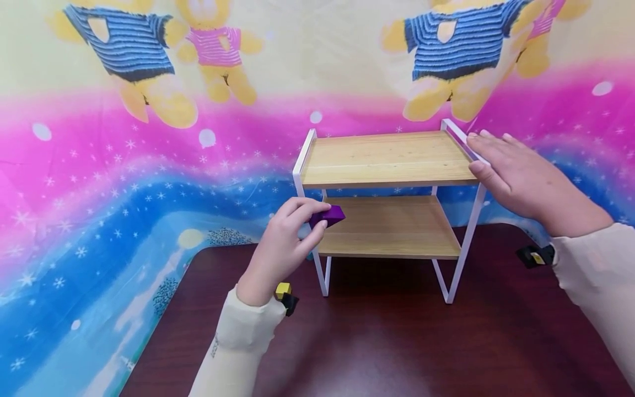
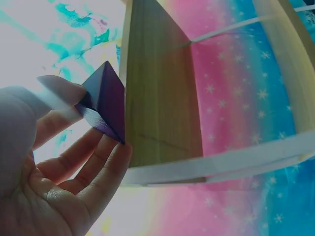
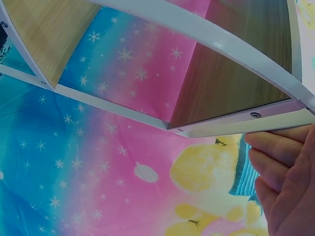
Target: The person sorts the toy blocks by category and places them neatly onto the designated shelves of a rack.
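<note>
Between the thumb and fingers of my left hand (image 1: 283, 242) is a purple block (image 1: 335, 214), held in front of the left side of a small two-tier shelf. The left wrist view shows this purple block (image 2: 110, 101) with flat faces meeting at a sharp edge, like a triangular prism. My right hand (image 1: 526, 176) rests with straight fingers on the white side rail (image 1: 463, 140) at the shelf's upper right. In the right wrist view its fingertips (image 3: 270, 145) touch the underside of that rail's end. Nothing is visible in the right hand.
The shelf has a wooden top board (image 1: 382, 157), a lower board (image 1: 392, 226) and white metal legs (image 1: 465, 248). It stands on a dark red-brown table (image 1: 377, 342). Behind hangs a colourful cloth (image 1: 149, 182) with bears. Black-and-yellow pieces (image 1: 536, 257) sit at both wrists.
</note>
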